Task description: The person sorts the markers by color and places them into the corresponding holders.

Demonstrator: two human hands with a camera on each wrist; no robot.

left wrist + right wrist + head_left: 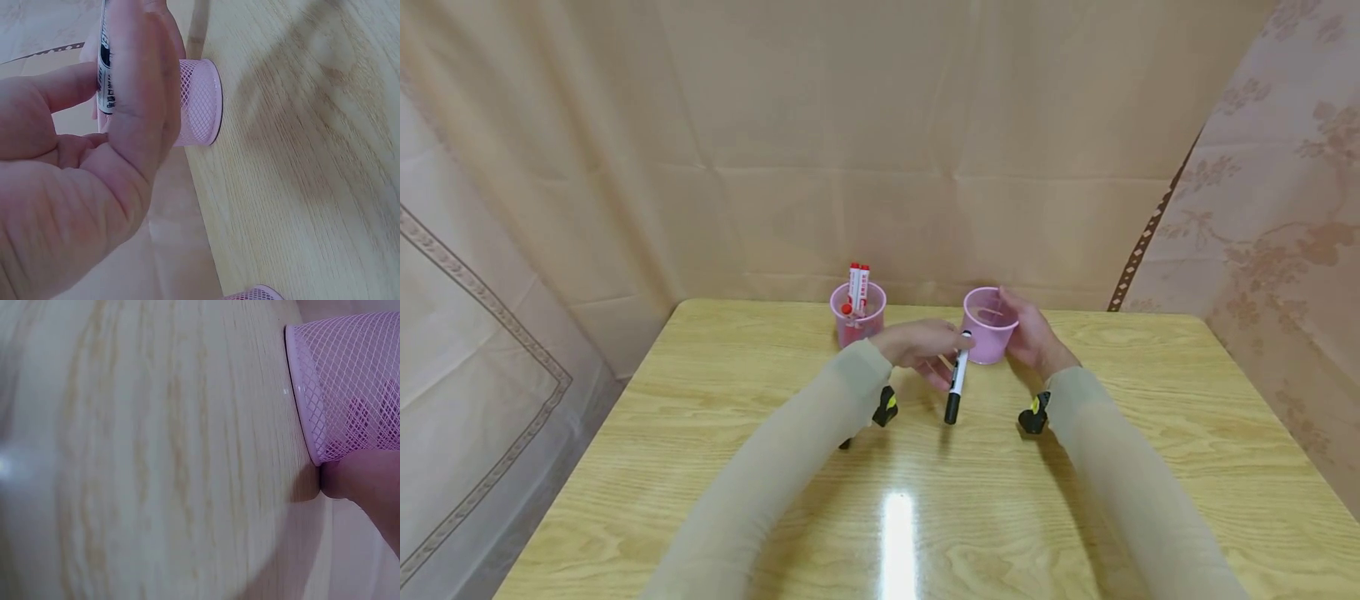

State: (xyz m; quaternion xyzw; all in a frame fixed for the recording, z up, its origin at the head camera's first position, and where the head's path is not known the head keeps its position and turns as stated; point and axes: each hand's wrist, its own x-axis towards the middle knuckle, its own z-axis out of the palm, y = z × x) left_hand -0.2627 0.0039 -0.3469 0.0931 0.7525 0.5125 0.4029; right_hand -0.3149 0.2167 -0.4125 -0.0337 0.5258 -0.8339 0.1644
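No whole word can be read for certain. The black marker (105, 87), right of the left cup (844, 331) and nearer than it, bears small pale Latin capitals on a dark band and, beside them, dark Chinese-looking characters on white, all partly hidden and too small to make out. On the two red markers (863, 287) standing in that cup, at the far side, red print runs along the white barrels, a column of characters on the right one, likewise too small to read.

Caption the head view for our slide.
Left grip holding a marker, right grip on a cup, red markers in another cup.
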